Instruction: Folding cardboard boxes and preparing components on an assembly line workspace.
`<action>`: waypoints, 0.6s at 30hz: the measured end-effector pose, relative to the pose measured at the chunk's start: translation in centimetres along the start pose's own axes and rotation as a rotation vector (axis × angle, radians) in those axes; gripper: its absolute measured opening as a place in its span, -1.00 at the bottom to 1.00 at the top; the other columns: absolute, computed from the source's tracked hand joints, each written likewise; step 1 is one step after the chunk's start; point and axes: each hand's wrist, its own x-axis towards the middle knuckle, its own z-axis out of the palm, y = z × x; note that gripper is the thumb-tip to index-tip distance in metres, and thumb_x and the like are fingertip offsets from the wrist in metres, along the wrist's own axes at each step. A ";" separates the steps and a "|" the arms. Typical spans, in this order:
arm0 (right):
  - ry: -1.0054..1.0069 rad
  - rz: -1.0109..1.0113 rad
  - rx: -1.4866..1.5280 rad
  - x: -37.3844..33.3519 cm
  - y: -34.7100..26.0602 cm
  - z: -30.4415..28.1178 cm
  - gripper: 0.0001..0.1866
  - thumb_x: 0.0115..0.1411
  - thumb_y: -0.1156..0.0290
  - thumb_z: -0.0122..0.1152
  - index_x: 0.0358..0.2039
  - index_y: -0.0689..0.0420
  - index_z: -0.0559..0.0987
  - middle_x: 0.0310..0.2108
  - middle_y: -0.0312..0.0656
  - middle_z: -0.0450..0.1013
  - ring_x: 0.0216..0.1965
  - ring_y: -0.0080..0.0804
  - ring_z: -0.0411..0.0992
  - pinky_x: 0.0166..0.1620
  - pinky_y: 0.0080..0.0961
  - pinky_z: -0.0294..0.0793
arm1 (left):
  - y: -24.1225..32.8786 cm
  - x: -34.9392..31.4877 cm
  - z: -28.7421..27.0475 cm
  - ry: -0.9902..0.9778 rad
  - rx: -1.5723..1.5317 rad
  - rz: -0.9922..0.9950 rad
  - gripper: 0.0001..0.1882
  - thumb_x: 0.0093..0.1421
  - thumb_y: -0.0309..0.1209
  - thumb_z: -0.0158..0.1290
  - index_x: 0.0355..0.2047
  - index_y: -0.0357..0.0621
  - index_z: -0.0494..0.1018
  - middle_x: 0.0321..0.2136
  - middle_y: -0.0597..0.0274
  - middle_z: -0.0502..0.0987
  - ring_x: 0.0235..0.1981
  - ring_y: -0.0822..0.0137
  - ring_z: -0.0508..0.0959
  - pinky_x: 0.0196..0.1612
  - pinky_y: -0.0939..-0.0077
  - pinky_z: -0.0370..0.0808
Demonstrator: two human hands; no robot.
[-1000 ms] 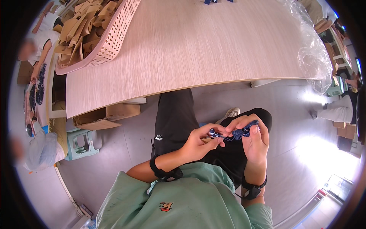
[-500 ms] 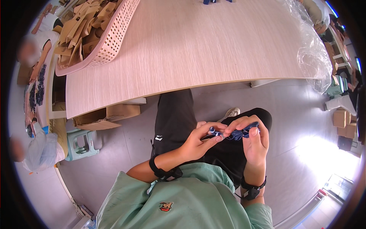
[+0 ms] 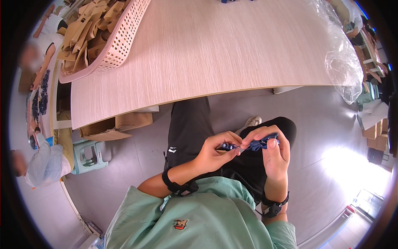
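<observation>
Over my lap, short of the table's front edge, both hands hold one dark blue cable. Fingers and thumb of my right hand are wrapped round its coiled bundle. Between the thumb and fingers of my left hand is pinched the cable's plug end, blue with a pale part. The fingertips of the two hands nearly meet, and what lies between them is partly hidden. At the table's far edge lie some small dark blue pieces, cut off by the frame.
A pink perforated basket full of folded brown cardboard pieces stands at the table's left. Clear plastic film hangs over its right edge. Below are an open carton and a pale green stool. Other people work at the far left.
My left hand has shifted slightly left and turned, with the plug end now deeper between its fingers. My right hand, still round the bundle, has moved slightly left.
</observation>
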 end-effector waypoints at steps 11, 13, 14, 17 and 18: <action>-0.020 -0.034 -0.217 0.2 0.6 -0.1 -0.72 0.42 0.33 0.00 -0.16 0.34 0.50 -0.21 0.02 0.57 -0.20 -0.33 0.55 -0.08 -0.39 0.55 | 0.7 0.4 -0.3 -0.028 0.149 -0.056 -0.82 0.24 -0.69 -0.01 -0.17 -0.34 0.52 -0.22 0.11 0.54 -0.21 0.35 0.57 -0.12 0.47 0.51; -0.107 -0.046 -0.337 0.3 0.6 -0.1 -0.79 0.35 0.41 0.05 -0.19 0.32 0.53 -0.22 -0.02 0.59 -0.18 -0.28 0.56 0.01 -0.31 0.52 | 0.7 0.4 -0.2 -0.037 0.171 -0.091 -0.82 0.22 -0.69 -0.01 -0.18 -0.36 0.51 -0.24 0.12 0.55 -0.21 0.36 0.56 -0.10 0.48 0.51; -0.113 -0.031 -0.344 0.4 0.6 0.0 -0.79 0.35 0.41 0.05 -0.19 0.32 0.53 -0.22 -0.02 0.59 -0.18 -0.28 0.56 0.01 -0.31 0.52 | 0.6 0.4 -0.2 -0.031 0.191 -0.062 -0.82 0.21 -0.69 -0.02 -0.18 -0.37 0.51 -0.26 0.14 0.54 -0.23 0.37 0.55 -0.13 0.49 0.50; -0.172 -0.127 -0.520 0.6 0.6 0.1 -0.70 0.37 0.23 0.04 -0.29 0.25 0.52 -0.32 -0.03 0.62 -0.21 -0.20 0.59 0.14 -0.18 0.39 | 0.3 0.2 0.1 -0.010 0.183 -0.060 -0.81 0.20 -0.69 -0.01 -0.18 -0.36 0.50 -0.29 0.15 0.54 -0.26 0.40 0.54 -0.16 0.49 0.50; -0.172 -0.127 -0.520 0.6 0.5 0.1 -0.70 0.37 0.23 0.04 -0.29 0.25 0.52 -0.32 -0.03 0.62 -0.21 -0.20 0.59 0.14 -0.18 0.39 | 0.1 0.1 0.1 0.004 0.154 -0.087 -0.81 0.19 -0.68 0.01 -0.18 -0.36 0.50 -0.30 0.16 0.55 -0.28 0.41 0.53 -0.16 0.49 0.49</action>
